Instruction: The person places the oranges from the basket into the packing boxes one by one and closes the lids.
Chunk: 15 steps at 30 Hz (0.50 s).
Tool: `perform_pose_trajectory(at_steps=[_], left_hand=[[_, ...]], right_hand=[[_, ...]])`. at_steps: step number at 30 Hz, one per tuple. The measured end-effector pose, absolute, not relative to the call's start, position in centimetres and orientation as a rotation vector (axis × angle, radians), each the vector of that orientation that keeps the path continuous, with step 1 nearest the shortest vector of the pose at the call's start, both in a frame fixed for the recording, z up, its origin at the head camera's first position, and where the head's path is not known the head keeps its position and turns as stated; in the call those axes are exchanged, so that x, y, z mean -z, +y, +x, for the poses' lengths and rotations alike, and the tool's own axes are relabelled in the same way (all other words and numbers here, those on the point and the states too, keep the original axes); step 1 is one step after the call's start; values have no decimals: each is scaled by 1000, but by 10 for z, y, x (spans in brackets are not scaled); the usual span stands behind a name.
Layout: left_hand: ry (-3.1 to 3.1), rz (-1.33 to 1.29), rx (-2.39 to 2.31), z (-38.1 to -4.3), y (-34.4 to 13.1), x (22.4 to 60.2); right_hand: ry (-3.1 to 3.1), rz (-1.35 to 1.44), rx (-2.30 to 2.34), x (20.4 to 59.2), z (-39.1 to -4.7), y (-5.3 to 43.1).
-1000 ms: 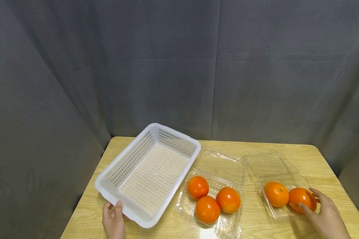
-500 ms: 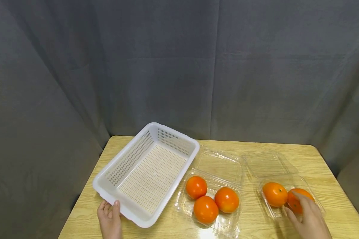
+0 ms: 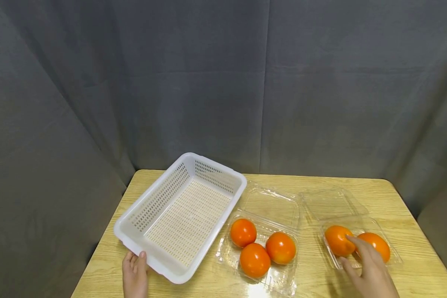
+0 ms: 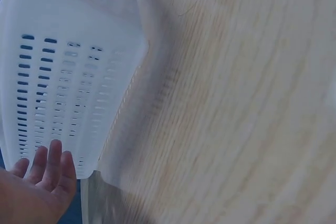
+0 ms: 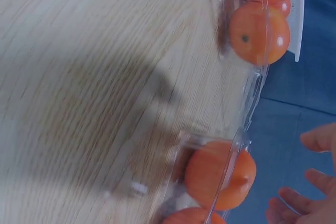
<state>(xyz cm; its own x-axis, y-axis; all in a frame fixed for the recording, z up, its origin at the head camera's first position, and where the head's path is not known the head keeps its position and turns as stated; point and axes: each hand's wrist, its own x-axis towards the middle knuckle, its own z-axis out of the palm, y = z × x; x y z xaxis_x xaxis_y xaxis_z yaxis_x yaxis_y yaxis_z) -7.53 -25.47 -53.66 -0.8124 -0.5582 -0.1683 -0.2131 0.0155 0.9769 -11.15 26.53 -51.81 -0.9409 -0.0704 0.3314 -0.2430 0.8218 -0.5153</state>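
Observation:
My left hand holds the near left corner of a white perforated plastic basket, thumb at the rim. In the left wrist view its fingers lie against the basket's slotted outer wall. Two glossy oranges sit in the right-hand clear plastic clamshell box. Over them, my right hand is spread, fingertips close to the left orange and partly covering the right orange. In the right wrist view a gap shows between the fingers and the orange.
A second clear clamshell box lies open between basket and right-hand box, with three orange fruits in it. Both lids are folded back toward the far edge of the wooden table. A grey curtain hangs behind.
My right hand has moved left from the right orange toward the left orange. The left hand keeps its hold at the basket corner. The whole head view has shifted slightly.

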Motion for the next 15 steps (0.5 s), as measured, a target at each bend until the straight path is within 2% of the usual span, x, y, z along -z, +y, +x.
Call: perform_pose_trajectory(at_steps=[15], left_hand=[[-2285, 869, 1886, -50, -251, 551]], right_hand=[[-2690, 258, -842, 514, -117, 247]])
